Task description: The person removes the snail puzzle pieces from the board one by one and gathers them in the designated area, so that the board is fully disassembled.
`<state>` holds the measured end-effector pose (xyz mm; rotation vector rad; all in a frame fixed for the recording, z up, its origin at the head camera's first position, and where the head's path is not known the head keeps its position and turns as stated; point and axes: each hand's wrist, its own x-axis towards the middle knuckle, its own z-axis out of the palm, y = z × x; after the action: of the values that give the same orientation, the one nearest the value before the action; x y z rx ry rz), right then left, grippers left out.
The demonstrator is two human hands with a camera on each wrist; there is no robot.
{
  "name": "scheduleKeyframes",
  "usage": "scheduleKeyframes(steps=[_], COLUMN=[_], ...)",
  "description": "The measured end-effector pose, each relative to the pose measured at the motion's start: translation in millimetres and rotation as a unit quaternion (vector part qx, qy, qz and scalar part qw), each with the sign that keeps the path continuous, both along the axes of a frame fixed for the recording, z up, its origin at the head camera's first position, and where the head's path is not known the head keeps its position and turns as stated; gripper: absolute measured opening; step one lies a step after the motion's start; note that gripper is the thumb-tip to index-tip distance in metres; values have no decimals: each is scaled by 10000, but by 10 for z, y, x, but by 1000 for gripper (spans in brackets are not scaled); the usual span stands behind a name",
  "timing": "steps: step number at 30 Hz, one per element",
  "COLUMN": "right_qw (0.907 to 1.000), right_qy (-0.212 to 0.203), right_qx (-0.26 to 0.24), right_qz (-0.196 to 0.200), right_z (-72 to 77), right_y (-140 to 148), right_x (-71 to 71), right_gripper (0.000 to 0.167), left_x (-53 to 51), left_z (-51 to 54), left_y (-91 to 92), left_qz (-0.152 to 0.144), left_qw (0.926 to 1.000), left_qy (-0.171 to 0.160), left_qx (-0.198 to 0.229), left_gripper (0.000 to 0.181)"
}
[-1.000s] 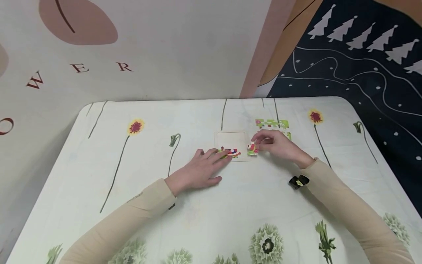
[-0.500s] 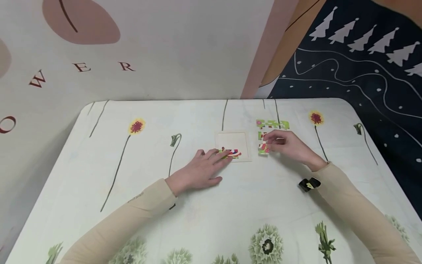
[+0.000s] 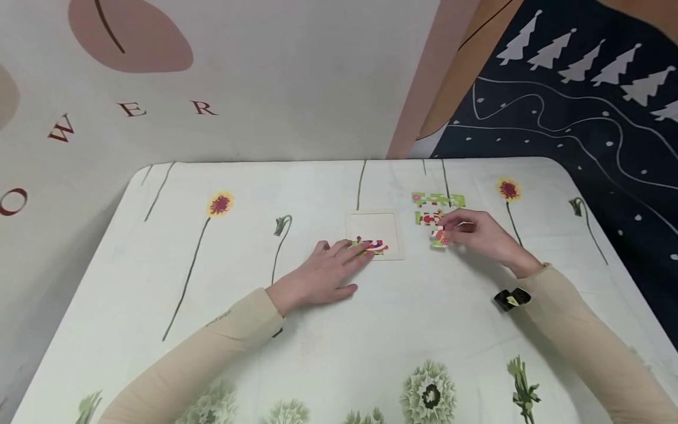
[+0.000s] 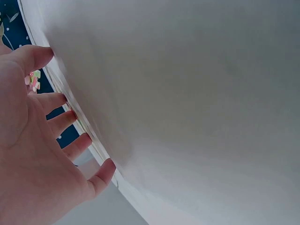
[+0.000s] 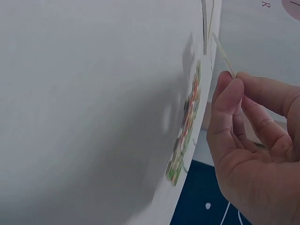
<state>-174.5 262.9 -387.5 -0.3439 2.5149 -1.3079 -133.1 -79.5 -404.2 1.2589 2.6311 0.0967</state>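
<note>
Between the thumb and fingertips of my right hand [image 3: 479, 235], a small colourful jigsaw piece [image 3: 439, 238] is pinched. The right wrist view catches that jigsaw piece [image 5: 224, 54] edge-on, raised off the table. My left hand [image 3: 323, 277] lies with its fingers extended, fingertips touching colourful puzzle pieces [image 3: 377, 247] along the near side of a shallow pale puzzle tray [image 3: 371, 224]. Those fingers partly cover the pieces. In the left wrist view, the left hand [image 4: 37, 140] has its fingers spread against the table surface.
Loose green puzzle pieces [image 3: 442, 200] lie right of the tray, with a red-and-green group [image 3: 426, 218] just nearer. The table [image 3: 339, 353] wears a white cloth printed with flowers. A printed wall hanging [image 3: 296, 88] rises behind its far edge.
The right hand has moved right with its jigsaw piece, from beside the tray to just in front of the loose pieces, uncovering some of them. The left hand has stayed in place.
</note>
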Motion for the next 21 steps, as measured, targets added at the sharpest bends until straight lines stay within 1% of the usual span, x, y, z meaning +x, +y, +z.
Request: scheduleKeyframes(steps=[5,10,16,21], right_qw=[9998,9992,9987,9982], right_qy=[122,273,193,91], right_qx=[95,218,377,448], right_qz=[-87,-186,-301,-382], right_z=[-16,-35,-53,-79], right_y=[110,219,343,424], right_x=[17,35,55,40], right_gripper=[26,24,23,25], left_x=[1,2,6,5], left_z=[-9,-12,-10,-13], left_y=[3,4,1,-3], left_qz=[19,0,-9,5], left_qw=[10000,10000,10000,10000], left_qy=[-34,18,35,35], left_qx=[-49,-65,-49,-52], left_gripper=[68,68,68,68])
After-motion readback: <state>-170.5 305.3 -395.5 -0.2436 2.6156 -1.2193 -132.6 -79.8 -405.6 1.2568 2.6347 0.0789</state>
